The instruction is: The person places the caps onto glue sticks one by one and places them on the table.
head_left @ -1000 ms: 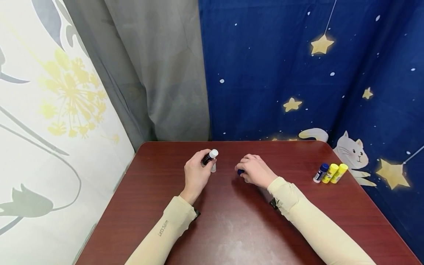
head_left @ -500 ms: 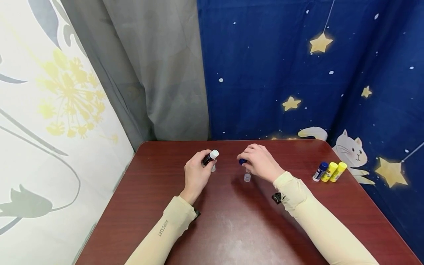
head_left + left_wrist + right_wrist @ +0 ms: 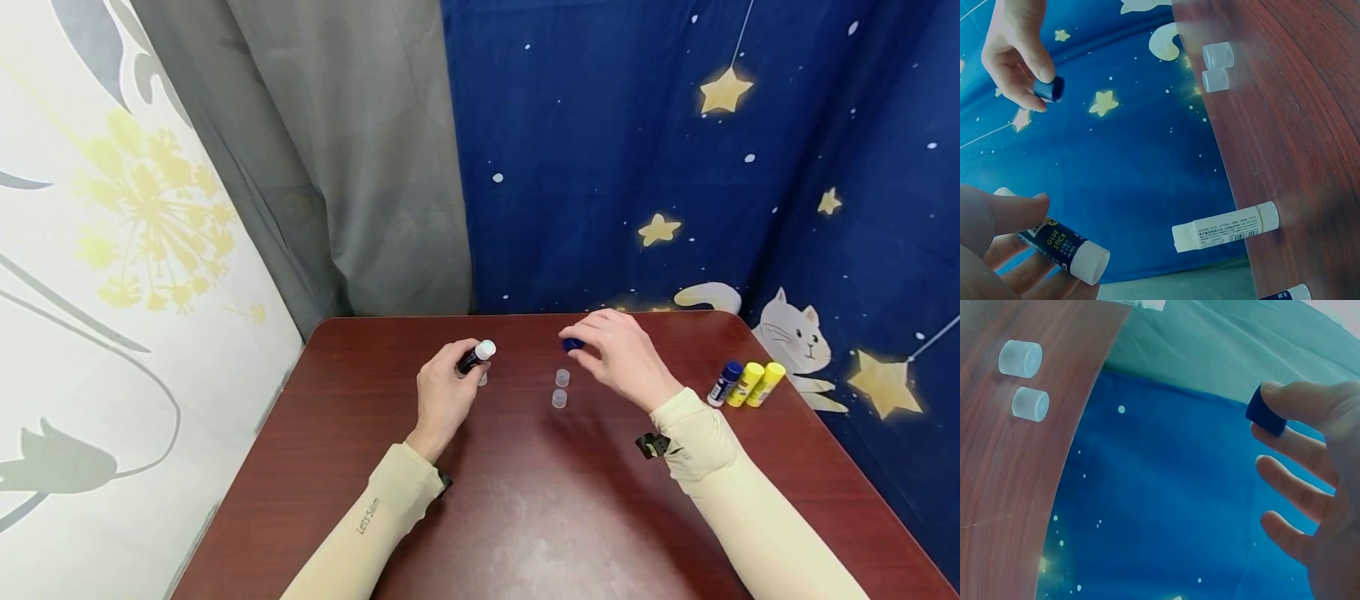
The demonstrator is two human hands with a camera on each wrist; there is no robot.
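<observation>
My left hand [image 3: 441, 392] grips a glue stick [image 3: 1060, 245] with a dark label, tilted, its white end showing beyond the fingers. Just past that hand stands an uncapped white glue stick [image 3: 1229, 228], mostly hidden in the head view. My right hand [image 3: 622, 357] pinches a dark blue cap [image 3: 1266, 414] between thumb and index finger, raised above the table, its other fingers spread. Between the hands, two translucent caps, a nearer one [image 3: 559, 399] and a farther one [image 3: 562, 377], sit close together on the table.
On the table's right side stand a blue-capped glue stick [image 3: 724, 383] and two yellow glue sticks, one [image 3: 746, 384] beside the other [image 3: 767, 384]. Part of another dark-labelled stick [image 3: 1288, 294] shows low in the left wrist view. Curtains hang behind the table [image 3: 510, 500].
My right hand has risen and moved right and away with the blue cap, uncovering the two translucent caps. My left hand has stayed in place with its glue stick.
</observation>
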